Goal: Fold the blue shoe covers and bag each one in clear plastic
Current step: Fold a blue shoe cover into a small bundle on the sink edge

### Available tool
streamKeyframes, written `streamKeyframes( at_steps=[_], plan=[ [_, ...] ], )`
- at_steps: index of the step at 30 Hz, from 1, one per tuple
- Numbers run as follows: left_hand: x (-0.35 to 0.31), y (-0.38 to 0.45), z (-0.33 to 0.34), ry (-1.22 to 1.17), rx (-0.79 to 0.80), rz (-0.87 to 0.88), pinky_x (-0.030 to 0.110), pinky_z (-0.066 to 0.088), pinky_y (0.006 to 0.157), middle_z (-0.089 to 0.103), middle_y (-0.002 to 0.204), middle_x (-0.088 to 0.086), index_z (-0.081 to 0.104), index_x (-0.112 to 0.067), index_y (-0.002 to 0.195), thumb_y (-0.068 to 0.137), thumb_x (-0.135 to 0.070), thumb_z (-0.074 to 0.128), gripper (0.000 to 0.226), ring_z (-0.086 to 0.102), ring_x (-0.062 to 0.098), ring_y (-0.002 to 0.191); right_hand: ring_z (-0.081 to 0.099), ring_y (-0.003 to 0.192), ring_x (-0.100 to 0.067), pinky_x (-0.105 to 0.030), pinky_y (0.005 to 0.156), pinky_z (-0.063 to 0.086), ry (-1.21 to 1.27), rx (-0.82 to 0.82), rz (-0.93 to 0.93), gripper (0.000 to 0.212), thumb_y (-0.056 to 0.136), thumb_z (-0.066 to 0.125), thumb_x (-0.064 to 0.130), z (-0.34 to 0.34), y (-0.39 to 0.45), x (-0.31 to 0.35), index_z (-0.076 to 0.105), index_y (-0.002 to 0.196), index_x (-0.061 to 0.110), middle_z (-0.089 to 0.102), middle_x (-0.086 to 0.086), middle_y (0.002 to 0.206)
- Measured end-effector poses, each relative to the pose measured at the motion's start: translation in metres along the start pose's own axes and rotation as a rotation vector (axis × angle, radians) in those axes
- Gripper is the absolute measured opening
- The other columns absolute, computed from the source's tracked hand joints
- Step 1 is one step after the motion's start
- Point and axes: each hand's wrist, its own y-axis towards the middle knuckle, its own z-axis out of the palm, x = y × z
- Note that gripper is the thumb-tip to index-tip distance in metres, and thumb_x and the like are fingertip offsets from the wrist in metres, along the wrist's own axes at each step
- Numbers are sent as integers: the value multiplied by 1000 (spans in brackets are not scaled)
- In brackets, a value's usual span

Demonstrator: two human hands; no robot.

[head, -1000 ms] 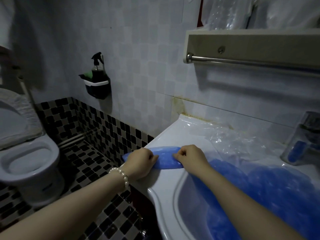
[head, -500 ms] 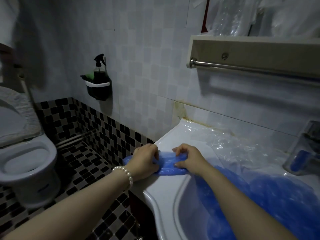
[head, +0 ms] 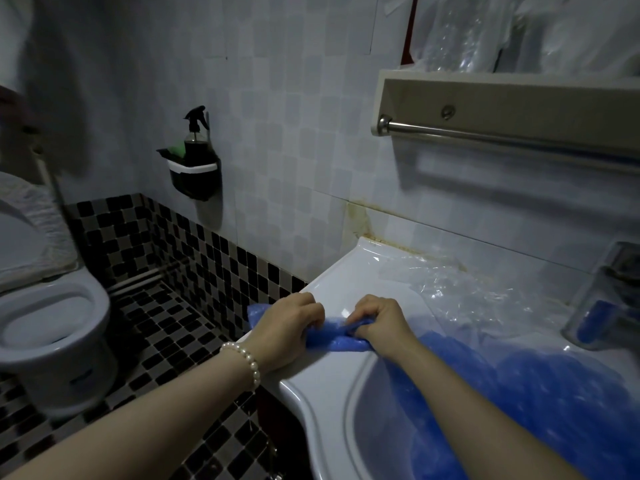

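Observation:
A blue shoe cover (head: 334, 336) lies bunched on the left rim of the white sink (head: 311, 386). My left hand (head: 289, 327), with a pearl bracelet at the wrist, grips its left part; a blue tip sticks out past the knuckles over the rim's edge. My right hand (head: 379, 322) pinches its right part with curled fingers. Both hands nearly meet over the cover. A heap of blue shoe covers (head: 540, 403) fills the sink basin. Crinkled clear plastic bags (head: 460, 292) lie on the rim behind my right hand.
A chrome tap (head: 602, 303) stands at the right. Above it hangs a shelf with a towel rail (head: 512, 136) and more clear plastic on top. A black caddy with a spray bottle (head: 194, 168) is on the wall. A toilet (head: 48, 320) stands at the left.
The shoe cover lay long and flat a second ago. My hands have drawn together and gathered it toward me into a shorter, bunched bundle.

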Motion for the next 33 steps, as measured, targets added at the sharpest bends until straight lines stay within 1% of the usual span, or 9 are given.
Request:
streamKeyframes(
  at_steps=[3, 7, 13, 16, 20, 23, 26, 29, 33],
  plan=[
    [5, -1, 3, 16, 21, -11, 26, 45, 46, 58, 68, -1, 60, -16, 59, 53, -1, 48, 20, 55, 21, 60, 54, 71, -10, -20, 70, 48, -3, 26, -41, 40, 70, 68, -16, -3, -5, 2, 72, 57, 22, 54, 10, 72],
    [9, -4, 4, 24, 5, -51, 28, 43, 47, 60, 65, -5, 62, -18, 58, 57, -3, 52, 18, 54, 18, 59, 44, 86, -3, -19, 87, 35, -354, 52, -209, 15, 77, 73, 9, -11, -14, 0, 78, 80, 23, 51, 13, 82],
    [13, -13, -9, 40, 23, -33, 20, 41, 52, 61, 66, -7, 63, -20, 60, 63, -6, 53, 17, 56, 13, 62, 46, 84, -12, -30, 76, 31, -816, -12, -696, 15, 65, 65, 31, -26, -30, -1, 77, 74, 30, 57, 8, 80],
    [7, -16, -25, 25, 167, -47, 21, 46, 62, 65, 81, -6, 72, -19, 76, 74, -9, 56, 19, 56, 8, 71, 43, 69, -17, -27, 62, 31, -971, -14, -909, 3, 60, 73, 22, -27, -27, -1, 72, 62, 24, 48, 3, 70],
    [-21, -14, -55, -45, 501, -60, 9, 42, 75, 66, 97, -5, 74, -19, 99, 83, -17, 61, 21, 58, 2, 80, 43, 57, -19, -27, 51, 32, -1053, 3, -962, 22, 46, 82, 8, -37, -2, -9, 65, 54, 20, 44, 2, 60],
    [-36, -5, -73, -454, 629, -243, 10, 48, 68, 69, 87, -3, 72, -11, 99, 89, -8, 61, 15, 61, -3, 62, 47, 56, -19, -25, 52, 32, -1096, 45, -978, 20, 50, 83, 9, -36, 15, -10, 67, 57, 19, 49, 2, 60],
    [-30, 8, -80, -596, 372, -318, 27, 58, 72, 72, 91, 3, 69, -12, 94, 88, -4, 61, 13, 69, 11, 71, 44, 54, -19, -26, 50, 31, -1121, 28, -1087, 17, 56, 78, 7, -29, 26, -12, 63, 59, 14, 49, -1, 60],
    [-8, 10, -61, -141, 145, -61, 29, 54, 86, 68, 103, -5, 70, -17, 103, 86, -16, 68, 18, 63, 5, 91, 41, 54, -19, -30, 49, 36, -1110, -13, -1277, 13, 72, 70, 2, -31, 33, -17, 63, 66, 10, 49, -3, 61],
    [2, 2, -35, 137, 119, 338, 29, 53, 90, 64, 120, 0, 67, -19, 114, 89, -28, 55, 29, 61, 12, 107, 41, 56, -20, -32, 50, 35, -1098, -56, -1453, 12, 82, 63, 2, -35, 36, -23, 64, 73, 10, 50, -4, 64]
  ],
)
